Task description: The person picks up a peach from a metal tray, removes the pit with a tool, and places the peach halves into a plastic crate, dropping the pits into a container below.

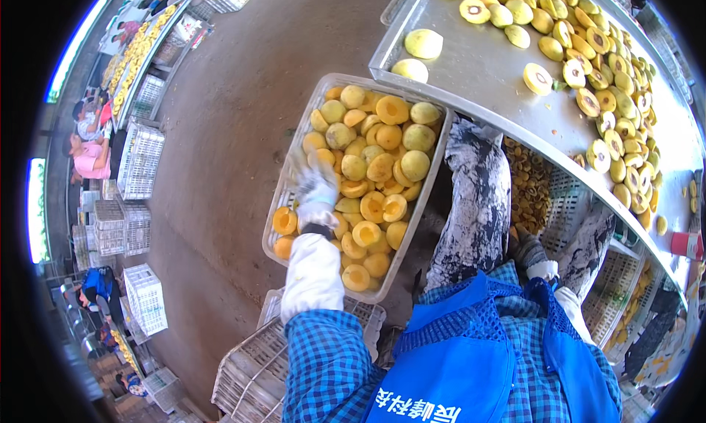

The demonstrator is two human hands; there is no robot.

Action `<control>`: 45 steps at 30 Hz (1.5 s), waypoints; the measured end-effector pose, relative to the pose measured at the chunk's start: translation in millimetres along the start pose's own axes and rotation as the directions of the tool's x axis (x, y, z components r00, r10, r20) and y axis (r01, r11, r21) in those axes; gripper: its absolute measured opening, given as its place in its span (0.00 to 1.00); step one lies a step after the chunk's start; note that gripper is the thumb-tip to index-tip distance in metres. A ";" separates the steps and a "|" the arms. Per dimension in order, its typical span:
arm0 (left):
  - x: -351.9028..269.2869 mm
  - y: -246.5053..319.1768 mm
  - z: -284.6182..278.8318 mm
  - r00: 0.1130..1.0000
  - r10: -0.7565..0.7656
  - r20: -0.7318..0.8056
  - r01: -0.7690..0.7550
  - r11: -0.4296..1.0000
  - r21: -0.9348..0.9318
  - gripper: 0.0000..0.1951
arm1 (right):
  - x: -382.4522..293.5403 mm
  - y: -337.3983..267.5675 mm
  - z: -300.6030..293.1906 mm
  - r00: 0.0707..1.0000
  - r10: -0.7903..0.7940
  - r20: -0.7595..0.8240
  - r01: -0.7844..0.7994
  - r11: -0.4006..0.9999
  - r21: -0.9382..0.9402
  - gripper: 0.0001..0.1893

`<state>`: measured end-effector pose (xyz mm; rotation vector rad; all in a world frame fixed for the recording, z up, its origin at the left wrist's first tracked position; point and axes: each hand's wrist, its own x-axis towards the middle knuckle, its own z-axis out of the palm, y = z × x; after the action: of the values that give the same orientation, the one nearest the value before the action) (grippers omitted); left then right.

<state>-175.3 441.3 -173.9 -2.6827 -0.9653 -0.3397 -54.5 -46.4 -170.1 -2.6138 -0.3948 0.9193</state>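
Note:
My left hand [316, 188], in a pale work glove, is over the left side of a white plastic crate [356, 80]. It is blurred, with fingers extended and nothing visible in them. Pitted yellow peach halves [367, 233] fill most of the crate, some cut side up and others skin side up. My right hand [530, 252], in a grey glove, is low between my knees, beside a container of brownish fruit pieces [527, 183]. Its fingers are partly hidden, so I cannot see whether they hold anything.
A metal work table [496, 75] with a raised rim carries a heap of halved peaches [618, 97], many with stones. An upturned white crate [259, 368] stands near my left elbow. Across the concrete floor [231, 119] are stacked crates [140, 158] and several people at tables.

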 end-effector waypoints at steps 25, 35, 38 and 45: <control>-154.2 14.2 -82.7 0.902 -0.256 0.347 0.431 0.588 -0.685 0.20 | 32.3 36.1 16.4 0.994 -0.113 0.009 0.112 0.992 0.055 0.20; -178.4 -63.8 -77.4 0.651 -0.297 0.698 0.756 0.335 -0.563 0.20 | 43.4 48.7 26.0 0.987 -0.152 0.052 0.142 0.976 0.163 0.27; -173.9 -66.8 -78.2 0.687 -0.127 0.716 0.520 0.773 -0.362 0.24 | 47.3 54.4 32.1 0.965 -0.262 0.004 0.262 0.962 -0.078 0.27; -168.4 -45.5 -93.5 0.851 -0.039 0.524 -0.080 0.976 0.203 0.28 | 27.0 36.3 18.5 0.990 -0.139 -0.012 0.140 0.989 0.053 0.25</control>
<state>-343.1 345.9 -130.3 -2.6167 -1.0339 0.5156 -40.8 -65.1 -213.1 -2.5047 -0.5361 0.8603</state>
